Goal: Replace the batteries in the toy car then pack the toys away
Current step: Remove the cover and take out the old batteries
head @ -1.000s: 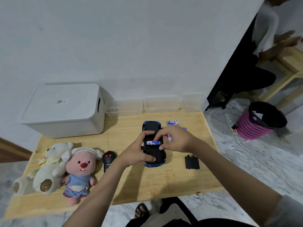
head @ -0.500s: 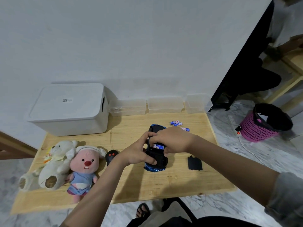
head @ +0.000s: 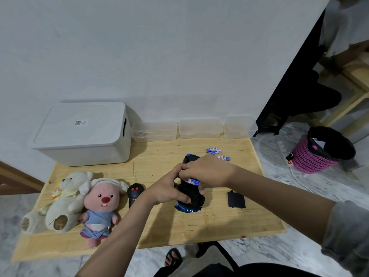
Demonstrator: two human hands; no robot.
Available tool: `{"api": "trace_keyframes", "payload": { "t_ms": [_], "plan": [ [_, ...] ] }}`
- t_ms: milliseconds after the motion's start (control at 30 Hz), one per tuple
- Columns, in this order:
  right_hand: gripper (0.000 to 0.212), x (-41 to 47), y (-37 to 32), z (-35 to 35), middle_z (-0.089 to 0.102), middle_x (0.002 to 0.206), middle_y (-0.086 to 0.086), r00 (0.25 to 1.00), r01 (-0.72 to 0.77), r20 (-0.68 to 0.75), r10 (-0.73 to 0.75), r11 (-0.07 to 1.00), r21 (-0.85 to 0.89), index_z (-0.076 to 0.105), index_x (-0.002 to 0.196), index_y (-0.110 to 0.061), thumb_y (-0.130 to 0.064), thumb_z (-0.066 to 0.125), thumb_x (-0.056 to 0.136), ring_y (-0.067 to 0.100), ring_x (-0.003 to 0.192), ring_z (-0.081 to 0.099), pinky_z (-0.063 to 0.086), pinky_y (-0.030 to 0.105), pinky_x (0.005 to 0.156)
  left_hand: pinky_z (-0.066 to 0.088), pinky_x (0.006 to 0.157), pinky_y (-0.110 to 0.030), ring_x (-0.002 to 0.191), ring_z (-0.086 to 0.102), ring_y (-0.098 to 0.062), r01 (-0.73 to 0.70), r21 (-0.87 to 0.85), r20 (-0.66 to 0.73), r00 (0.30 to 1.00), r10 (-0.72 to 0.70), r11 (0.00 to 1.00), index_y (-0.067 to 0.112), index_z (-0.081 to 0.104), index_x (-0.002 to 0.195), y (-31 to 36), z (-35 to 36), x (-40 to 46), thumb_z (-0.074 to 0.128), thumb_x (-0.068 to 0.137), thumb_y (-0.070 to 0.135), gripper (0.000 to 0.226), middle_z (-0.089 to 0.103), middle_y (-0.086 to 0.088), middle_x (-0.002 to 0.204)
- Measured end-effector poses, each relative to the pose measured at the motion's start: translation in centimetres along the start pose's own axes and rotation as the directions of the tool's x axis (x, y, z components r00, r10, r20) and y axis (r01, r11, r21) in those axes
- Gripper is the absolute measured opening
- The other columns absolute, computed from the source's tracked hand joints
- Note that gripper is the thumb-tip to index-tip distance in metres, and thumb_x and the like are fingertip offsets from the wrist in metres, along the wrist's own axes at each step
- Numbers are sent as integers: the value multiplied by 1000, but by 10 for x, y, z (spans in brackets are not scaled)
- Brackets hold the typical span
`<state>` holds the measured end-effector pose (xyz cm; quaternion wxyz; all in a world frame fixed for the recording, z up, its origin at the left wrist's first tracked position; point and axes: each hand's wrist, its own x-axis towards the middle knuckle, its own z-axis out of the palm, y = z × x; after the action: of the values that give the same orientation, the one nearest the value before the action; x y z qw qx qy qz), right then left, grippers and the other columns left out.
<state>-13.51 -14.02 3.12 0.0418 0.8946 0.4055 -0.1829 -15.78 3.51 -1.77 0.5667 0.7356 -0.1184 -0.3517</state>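
Now both hands close over the upturned car (head: 189, 193) near the table's (head: 199, 226) front middle. The left hand (head: 166, 189) grips the car's left side with its thumb curled along the underside, and the right hand (head: 207, 172) arches over the bay, fingertips pressing down on a battery (head: 192, 181) whose blue label peeps out beneath them. A second ago the bay lay plainly in view with that battery resting across it and the right fingers only touching its edge; since then the hand has come down over it, so I judge the cell is being seated. Three spare batteries (head: 217, 153) lie just beyond the car, unmoved. The cover (head: 236, 199) sits to the right, not yet refitted, and the plush toys (head: 79, 200) and remote (head: 135, 193) wait unpacked.
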Motion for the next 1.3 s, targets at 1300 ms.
{"api": "trace_keyframes", "payload": {
  "t_ms": [1300],
  "plan": [
    [20, -28, -14, 54, 58, 72, 2, 752, 392, 362, 551, -815, 426, 59, 103, -14, -16, 43, 91, 15, 59, 51, 42, 28, 56, 44, 104, -37, 123, 46, -18, 70, 128, -259, 965, -35, 989, 34, 23, 146, -47, 20, 28, 76, 73, 7, 94, 42, -2, 136]
  ]
}}
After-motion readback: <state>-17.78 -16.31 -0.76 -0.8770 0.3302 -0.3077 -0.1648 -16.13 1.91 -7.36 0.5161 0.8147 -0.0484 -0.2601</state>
